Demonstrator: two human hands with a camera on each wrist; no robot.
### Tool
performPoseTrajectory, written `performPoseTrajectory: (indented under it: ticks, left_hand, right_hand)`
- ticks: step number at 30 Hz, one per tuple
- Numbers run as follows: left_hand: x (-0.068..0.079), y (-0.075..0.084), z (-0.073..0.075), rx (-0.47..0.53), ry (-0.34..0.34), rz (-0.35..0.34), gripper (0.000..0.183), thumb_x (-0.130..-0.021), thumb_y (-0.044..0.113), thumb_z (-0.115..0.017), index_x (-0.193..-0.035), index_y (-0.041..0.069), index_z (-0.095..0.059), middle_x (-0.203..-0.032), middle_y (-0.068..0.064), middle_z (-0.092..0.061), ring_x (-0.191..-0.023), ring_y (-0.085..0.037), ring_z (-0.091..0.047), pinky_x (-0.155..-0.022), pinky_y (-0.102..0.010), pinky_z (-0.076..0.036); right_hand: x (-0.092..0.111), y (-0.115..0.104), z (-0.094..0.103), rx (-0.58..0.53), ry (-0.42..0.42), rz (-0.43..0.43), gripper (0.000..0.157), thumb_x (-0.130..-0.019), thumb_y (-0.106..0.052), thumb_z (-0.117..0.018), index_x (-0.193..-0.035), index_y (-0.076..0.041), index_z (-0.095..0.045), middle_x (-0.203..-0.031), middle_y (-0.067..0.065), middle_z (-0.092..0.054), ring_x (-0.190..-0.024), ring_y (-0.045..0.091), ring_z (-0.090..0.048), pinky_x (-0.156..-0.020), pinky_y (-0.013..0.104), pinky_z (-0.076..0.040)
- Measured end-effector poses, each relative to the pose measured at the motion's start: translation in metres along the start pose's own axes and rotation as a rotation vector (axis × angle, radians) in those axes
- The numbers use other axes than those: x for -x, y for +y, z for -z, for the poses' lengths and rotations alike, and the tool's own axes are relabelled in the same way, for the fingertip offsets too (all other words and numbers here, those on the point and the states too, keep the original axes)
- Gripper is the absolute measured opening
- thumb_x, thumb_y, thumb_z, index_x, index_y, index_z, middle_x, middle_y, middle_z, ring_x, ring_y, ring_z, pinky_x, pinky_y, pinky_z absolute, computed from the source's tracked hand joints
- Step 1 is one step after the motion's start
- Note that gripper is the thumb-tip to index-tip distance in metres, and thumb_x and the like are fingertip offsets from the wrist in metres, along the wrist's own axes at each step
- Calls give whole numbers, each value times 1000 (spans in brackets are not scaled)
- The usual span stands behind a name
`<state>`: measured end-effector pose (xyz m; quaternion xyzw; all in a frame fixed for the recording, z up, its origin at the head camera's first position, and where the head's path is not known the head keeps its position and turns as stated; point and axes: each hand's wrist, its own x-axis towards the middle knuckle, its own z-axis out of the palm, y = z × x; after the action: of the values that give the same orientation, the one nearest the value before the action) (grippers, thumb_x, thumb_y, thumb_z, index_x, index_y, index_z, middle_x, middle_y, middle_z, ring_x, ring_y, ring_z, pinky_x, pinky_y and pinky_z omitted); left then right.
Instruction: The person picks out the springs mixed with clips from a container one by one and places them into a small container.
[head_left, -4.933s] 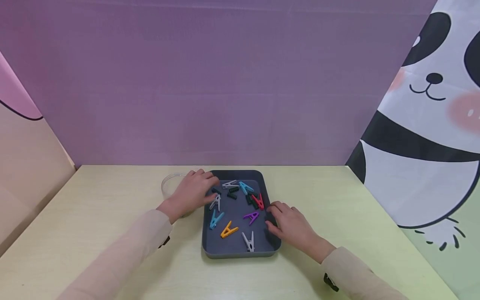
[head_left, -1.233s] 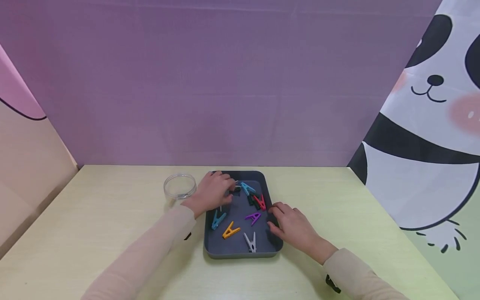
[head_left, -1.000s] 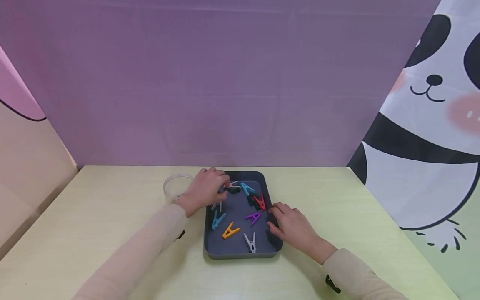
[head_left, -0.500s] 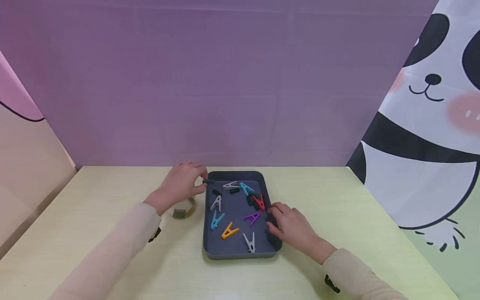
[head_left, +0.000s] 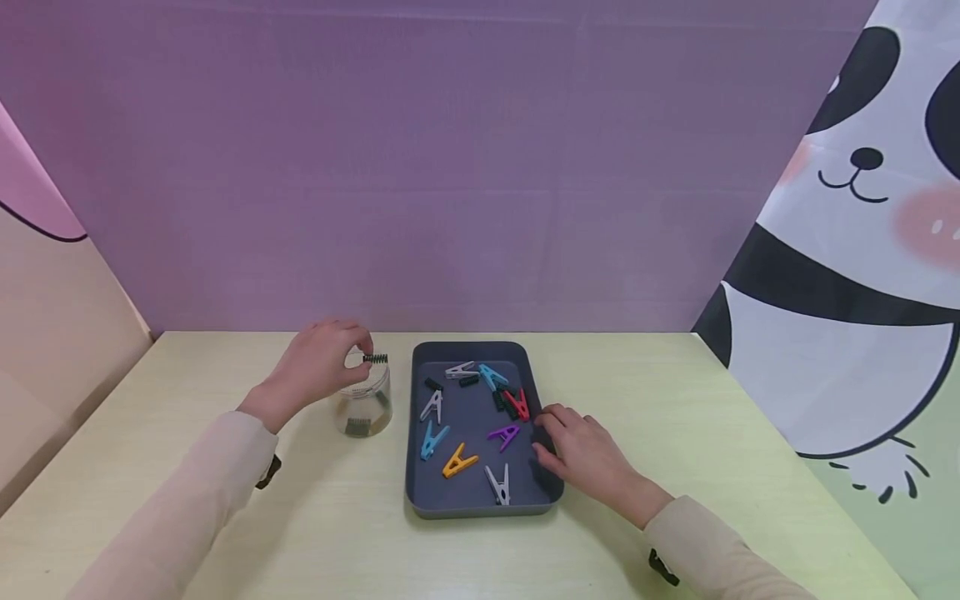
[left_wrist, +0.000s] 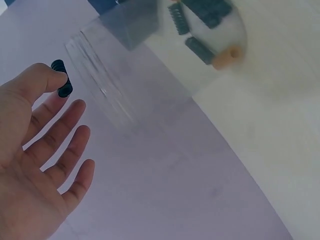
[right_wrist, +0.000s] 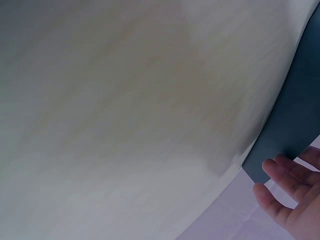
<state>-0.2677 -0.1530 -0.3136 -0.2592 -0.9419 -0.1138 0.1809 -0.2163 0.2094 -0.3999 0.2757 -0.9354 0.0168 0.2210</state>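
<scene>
My left hand (head_left: 311,371) pinches a small dark green coil spring (head_left: 377,359) between thumb and index finger, right at the mouth of a clear round jar (head_left: 384,385). In the left wrist view, the spring (left_wrist: 62,79) lies against the thumb while the other fingers spread loosely. Several dark springs (left_wrist: 178,19) and an orange-brown piece (left_wrist: 227,57) show through the jar. My right hand (head_left: 588,458) rests with relaxed fingers at the right rim of a dark grey tray (head_left: 480,512); its fingertips lie along the tray's wall (right_wrist: 290,120) in the right wrist view.
Inside the tray lie several plastic clips: a red clip (head_left: 518,404), a purple clip (head_left: 504,435), a yellow clip (head_left: 459,461), blue clips (head_left: 433,440) and grey clips (head_left: 498,485). More dark springs (head_left: 432,384) sit among them. A purple backdrop (head_left: 450,167) rises behind the pale table (head_left: 247,392).
My left hand took hold of a spring in the tray's upper left part and carried it left to the jar. The right hand stayed at the tray's rim.
</scene>
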Motion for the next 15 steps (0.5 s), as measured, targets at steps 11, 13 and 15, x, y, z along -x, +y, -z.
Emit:
performPoseTrajectory:
  ticks: [11, 13, 15]
  left_hand:
    - [12, -14, -8, -65, 4, 11, 8, -75, 17, -68, -83, 14, -66, -85, 1, -62, -87, -22, -53, -74, -42, -42]
    - [13, -15, -9, -69, 6, 14, 8, -76, 18, -67, -83, 14, -66, -85, 2, -62, -85, -22, -52, -71, -41, -41]
    - [13, -16, -11, -70, 6, 17, 8, -76, 17, -67, -84, 14, -66, -85, 2, -62, -85, -22, -52, -71, -40, -41]
  right_hand:
    - [0, 0, 1, 2, -15, -4, 28, -82, -30, -62, -100, -8, -61, -101, 3, -60, -85, 15, -58, -64, 31, -48]
    - [0, -1, 1, 5, -15, -4, 28, -82, -30, -62, -100, -8, -61, -101, 4, -60, -86, 15, -58, -64, 31, -48]
    - [0, -1, 1, 6, -15, -4, 28, -82, -30, -62, -100, -8, -61, -101, 4, -60, -86, 16, -58, -64, 32, -48]
